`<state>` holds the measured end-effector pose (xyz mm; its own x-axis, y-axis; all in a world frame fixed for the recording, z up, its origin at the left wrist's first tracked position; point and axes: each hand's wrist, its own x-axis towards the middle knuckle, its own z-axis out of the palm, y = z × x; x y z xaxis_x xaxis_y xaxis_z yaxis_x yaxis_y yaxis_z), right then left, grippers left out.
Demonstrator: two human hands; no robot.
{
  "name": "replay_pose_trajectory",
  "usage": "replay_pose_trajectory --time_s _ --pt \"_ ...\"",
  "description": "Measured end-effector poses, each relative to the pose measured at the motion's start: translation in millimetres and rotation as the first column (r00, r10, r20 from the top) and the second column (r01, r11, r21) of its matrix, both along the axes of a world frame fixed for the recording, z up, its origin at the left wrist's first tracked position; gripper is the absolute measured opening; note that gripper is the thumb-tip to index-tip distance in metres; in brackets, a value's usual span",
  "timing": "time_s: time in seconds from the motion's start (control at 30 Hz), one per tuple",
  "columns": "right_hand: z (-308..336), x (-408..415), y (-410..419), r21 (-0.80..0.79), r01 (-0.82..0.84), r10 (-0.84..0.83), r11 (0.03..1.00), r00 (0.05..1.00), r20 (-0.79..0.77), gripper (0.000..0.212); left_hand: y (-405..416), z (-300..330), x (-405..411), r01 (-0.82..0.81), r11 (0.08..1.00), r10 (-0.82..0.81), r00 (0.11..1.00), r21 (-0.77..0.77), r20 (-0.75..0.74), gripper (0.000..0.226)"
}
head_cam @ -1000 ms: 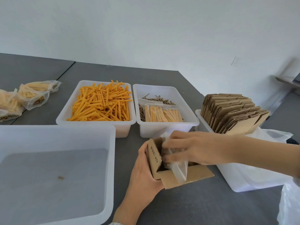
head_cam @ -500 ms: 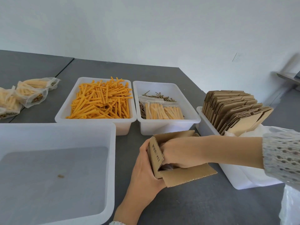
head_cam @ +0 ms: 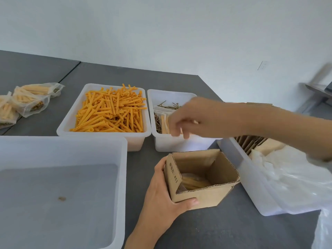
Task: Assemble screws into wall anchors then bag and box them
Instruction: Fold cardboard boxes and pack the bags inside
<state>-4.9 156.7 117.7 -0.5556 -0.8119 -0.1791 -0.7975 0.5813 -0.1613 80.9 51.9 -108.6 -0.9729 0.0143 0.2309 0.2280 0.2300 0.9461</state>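
A small open cardboard box (head_cam: 206,195) stands on the grey table, and my left hand (head_cam: 161,198) grips its left and front sides. A clear bag of assembled anchors (head_cam: 193,182) lies at the bottom of the box. My right hand (head_cam: 186,119), blurred, hovers over the white bin (head_cam: 179,143) that holds loose screws (head_cam: 168,106) and filled bags (head_cam: 162,123). Its fingers hang curled downward and I see nothing held in them. A second white bin (head_cam: 106,135) to the left is heaped with orange wall anchors (head_cam: 111,112).
A large empty translucent tub (head_cam: 71,146) fills the near left. Several filled bags (head_cam: 27,101) lie at the far left of the table. On the right a white bin (head_cam: 251,186) holds flat cardboard blanks (head_cam: 251,141) and crumpled clear plastic (head_cam: 287,177).
My right hand has come out of the box, leaving the bag inside, and has moved up and back over the screw bin. My left hand still holds the box.
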Motion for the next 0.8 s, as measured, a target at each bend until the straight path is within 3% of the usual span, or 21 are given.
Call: replay_pose_trajectory --time_s 0.07,0.13,0.2,0.27,0.33,0.43,0.57,0.73,0.8 --pt "15.7 -31.9 -5.6 -0.186 0.086 -0.116 0.979 0.981 -0.156 0.028 0.5 2.6 0.2 0.000 1.000 0.000 1.000 -0.004 0.001 0.104" --pt "13.9 -60.8 -10.6 -0.185 0.213 -0.252 0.959 0.942 -0.221 0.025 0.5 4.6 1.0 0.004 1.000 -0.004 1.000 -0.007 0.004 0.105" --pt "-6.7 -86.0 -17.1 0.013 0.378 -0.369 0.926 0.909 -0.196 0.022 -0.5 5.0 2.2 0.006 1.000 -0.006 1.000 -0.005 0.002 0.107" --pt "-31.0 -102.6 -27.8 0.222 0.535 -0.535 0.815 0.842 -0.066 0.047 -1.0 3.9 3.2 0.004 1.000 -0.004 1.000 -0.007 -0.001 0.108" --pt "-53.7 -113.8 -41.0 0.326 0.622 -0.659 0.711 0.752 0.001 0.070 -1.1 2.2 3.8 0.000 1.000 0.000 1.000 -0.007 -0.001 0.109" --pt "-90.7 -126.6 -59.5 0.373 0.646 -0.654 0.666 0.746 -0.123 0.072 -1.7 1.3 3.7 0.010 1.000 -0.010 1.000 0.002 0.004 0.109" --pt "-131.5 -139.8 -56.9 0.200 0.740 -0.709 0.642 0.672 -0.213 0.070 -1.9 1.2 3.0 0.014 1.000 -0.014 1.000 0.007 0.026 0.110" --pt "-143.0 -151.5 -57.1 0.184 0.796 -0.796 0.576 0.597 -0.093 0.102 -1.7 1.3 2.8 0.007 1.000 -0.007 0.999 -0.001 0.037 0.110" --pt "-132.3 -153.0 -54.4 0.179 0.796 -0.802 0.578 0.595 -0.057 0.102 -1.4 1.0 2.7 0.010 1.000 -0.010 0.999 0.000 0.032 0.110"
